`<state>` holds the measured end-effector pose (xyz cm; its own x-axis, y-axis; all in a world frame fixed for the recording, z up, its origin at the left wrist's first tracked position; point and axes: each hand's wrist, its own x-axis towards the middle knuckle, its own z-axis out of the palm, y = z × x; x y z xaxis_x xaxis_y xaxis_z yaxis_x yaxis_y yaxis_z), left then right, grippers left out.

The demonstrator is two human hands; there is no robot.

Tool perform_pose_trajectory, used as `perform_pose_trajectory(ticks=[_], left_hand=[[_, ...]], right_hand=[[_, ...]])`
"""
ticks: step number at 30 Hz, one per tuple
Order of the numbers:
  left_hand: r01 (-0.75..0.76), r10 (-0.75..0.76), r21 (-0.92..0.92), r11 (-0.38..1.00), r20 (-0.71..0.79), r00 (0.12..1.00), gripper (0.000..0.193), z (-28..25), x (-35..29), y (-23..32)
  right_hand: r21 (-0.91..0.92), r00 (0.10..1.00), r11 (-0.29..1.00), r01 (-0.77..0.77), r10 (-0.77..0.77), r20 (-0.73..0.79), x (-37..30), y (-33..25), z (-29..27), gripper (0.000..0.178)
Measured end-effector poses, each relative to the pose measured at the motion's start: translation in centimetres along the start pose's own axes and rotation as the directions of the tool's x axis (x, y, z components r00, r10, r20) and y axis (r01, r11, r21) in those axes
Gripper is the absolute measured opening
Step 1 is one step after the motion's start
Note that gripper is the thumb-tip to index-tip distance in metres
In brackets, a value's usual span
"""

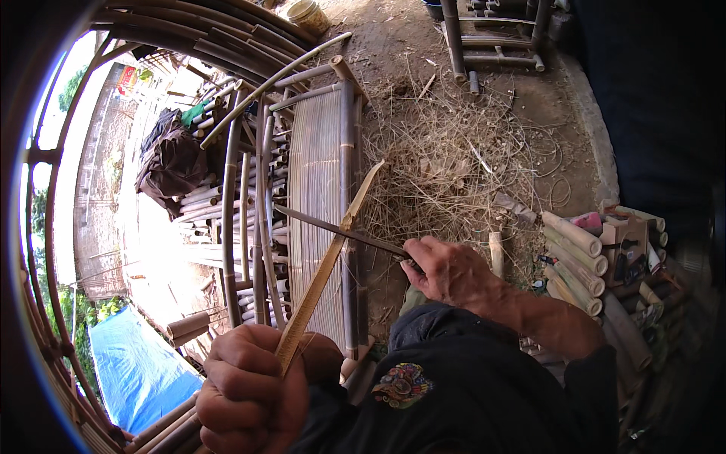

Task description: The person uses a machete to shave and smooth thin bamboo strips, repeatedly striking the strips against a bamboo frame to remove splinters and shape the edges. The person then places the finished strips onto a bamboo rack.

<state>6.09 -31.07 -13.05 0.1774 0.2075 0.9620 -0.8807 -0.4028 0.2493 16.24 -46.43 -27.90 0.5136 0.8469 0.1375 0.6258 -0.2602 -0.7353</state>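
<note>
My left hand [249,386], low in the view, is closed in a fist around a flat, pale bamboo strip [318,284]. The strip slants up and to the right, and its far end tapers and looks split or shaved. In my right hand [454,272] is a knife [374,243] with a long, narrow, dark blade; my fingers hide most of its handle. The blade crosses the strip near its upper part and appears to touch it. Its tip points left, over a slatted bamboo bench [314,166].
Thin shavings [454,166] litter the dirt floor ahead. Cut bamboo poles [578,261] are piled at the right beside a cardboard box [626,246]. A bamboo frame [495,59] stands at the far right. On the left lie dark cloth [175,157] and a blue tarp [144,367].
</note>
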Motion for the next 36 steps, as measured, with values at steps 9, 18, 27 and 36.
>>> perform_pose_trajectory(ticks=[9, 18, 27, 36], left_hand=[[-0.064, 0.058, -0.102, 0.993, -0.053, 0.997, 0.049, -2.4, 2.8, -2.3], [0.107, -0.107, 0.089, 0.99, -0.002, 0.994, 0.043, -7.4, 0.9, -2.8], [0.051, -0.053, -0.058, 0.997, -0.025, 0.998, 0.051, -9.7, 1.1, -5.0], [0.066, -0.072, -0.125, 0.99, -0.046, 0.996, 0.055, -12.9, 1.5, -7.1]], right_hand=[[0.033, 0.974, 0.977, 0.211, -0.208, -0.086, 4.7, -5.6, 0.6, 0.023], [0.213, 0.992, 0.974, -0.078, 0.055, 0.112, 7.8, -4.6, 3.1, 0.023], [-0.181, 0.992, 0.983, 0.031, -0.052, -0.112, 11.0, -1.2, 8.5, 0.02], [0.098, 0.975, 0.979, 0.176, -0.16, -0.151, 12.6, -6.7, 7.4, 0.023]])
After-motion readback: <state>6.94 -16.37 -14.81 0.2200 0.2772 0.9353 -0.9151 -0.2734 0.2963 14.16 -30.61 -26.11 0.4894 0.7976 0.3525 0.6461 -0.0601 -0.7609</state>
